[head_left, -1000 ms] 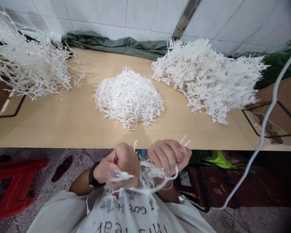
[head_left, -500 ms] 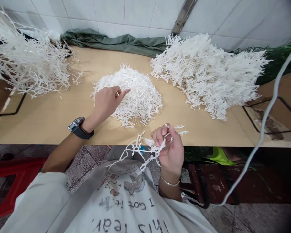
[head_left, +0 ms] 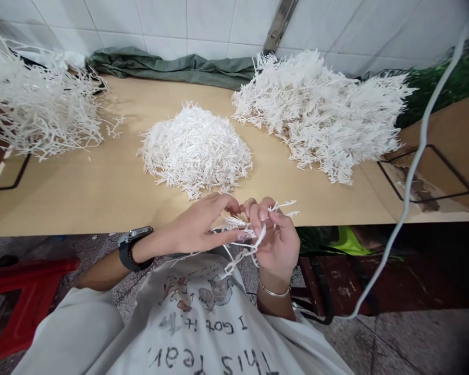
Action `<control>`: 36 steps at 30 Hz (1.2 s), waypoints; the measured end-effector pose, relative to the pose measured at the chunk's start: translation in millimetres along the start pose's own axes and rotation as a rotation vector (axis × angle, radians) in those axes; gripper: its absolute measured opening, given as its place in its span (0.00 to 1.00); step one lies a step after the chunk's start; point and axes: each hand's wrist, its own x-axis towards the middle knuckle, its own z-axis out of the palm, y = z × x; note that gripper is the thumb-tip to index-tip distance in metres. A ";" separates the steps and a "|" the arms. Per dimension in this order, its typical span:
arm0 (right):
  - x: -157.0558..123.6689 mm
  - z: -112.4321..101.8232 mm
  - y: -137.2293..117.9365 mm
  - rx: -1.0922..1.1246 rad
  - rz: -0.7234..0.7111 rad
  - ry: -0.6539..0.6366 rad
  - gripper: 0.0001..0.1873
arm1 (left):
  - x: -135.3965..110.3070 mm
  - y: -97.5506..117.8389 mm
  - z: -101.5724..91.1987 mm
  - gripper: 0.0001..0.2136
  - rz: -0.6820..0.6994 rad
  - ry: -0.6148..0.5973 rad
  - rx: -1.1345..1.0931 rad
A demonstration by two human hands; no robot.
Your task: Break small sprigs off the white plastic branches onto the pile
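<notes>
My right hand (head_left: 277, 242), with a bangle at its wrist, is closed on a branching white plastic sprig (head_left: 240, 255) just in front of the table edge. Thin forked tips stick out past its fingers on the right. My left hand (head_left: 199, 224), wearing a dark watch (head_left: 135, 245), reaches in from the left. Its thumb and fingers are apart around a small white tuft (head_left: 234, 223), and the thumb appears to touch the sprig. Beyond both hands lies a mound of short white plastic pieces (head_left: 195, 148) on the table.
A larger heap of white sprigs (head_left: 316, 109) covers the table's back right. Tangled long white branches (head_left: 42, 109) are piled at the left. Green cloth (head_left: 168, 67) runs along the wall. A pale cable (head_left: 410, 182) hangs at the right; a red stool (head_left: 27, 302) stands lower left.
My left hand has come back from over the middle mound, down and right, to the sprig at my right hand. My right hand keeps its hold. The view has shifted slightly.
</notes>
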 end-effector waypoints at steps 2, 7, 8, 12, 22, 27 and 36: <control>-2.1 0.0 0.1 -0.009 -0.028 0.004 0.10 | 0.8 -6.9 6.1 0.13 -0.026 -0.094 -0.133; -4.3 -6.0 0.9 0.003 -0.117 -0.046 0.14 | -0.6 -13.2 11.8 0.09 -0.094 -0.062 -0.424; -4.5 -8.5 0.5 0.008 -0.126 -0.081 0.16 | -1.6 -11.8 10.5 0.09 -0.084 -0.011 -0.415; -5.3 -19.6 -3.6 0.004 -0.135 -0.172 0.34 | -7.9 -1.7 2.2 0.11 -0.041 0.061 -0.285; -7.6 -20.3 -7.2 -0.703 -0.032 -0.221 0.16 | -18.9 4.3 20.2 0.12 -0.019 0.295 -0.163; -11.6 -11.3 0.4 -0.847 -0.087 -0.249 0.13 | -23.0 -8.3 26.9 0.13 -0.093 0.342 -0.524; -11.8 1.9 28.7 -0.840 -0.343 0.026 0.16 | -31.6 -9.8 58.2 0.13 -0.097 0.684 -0.009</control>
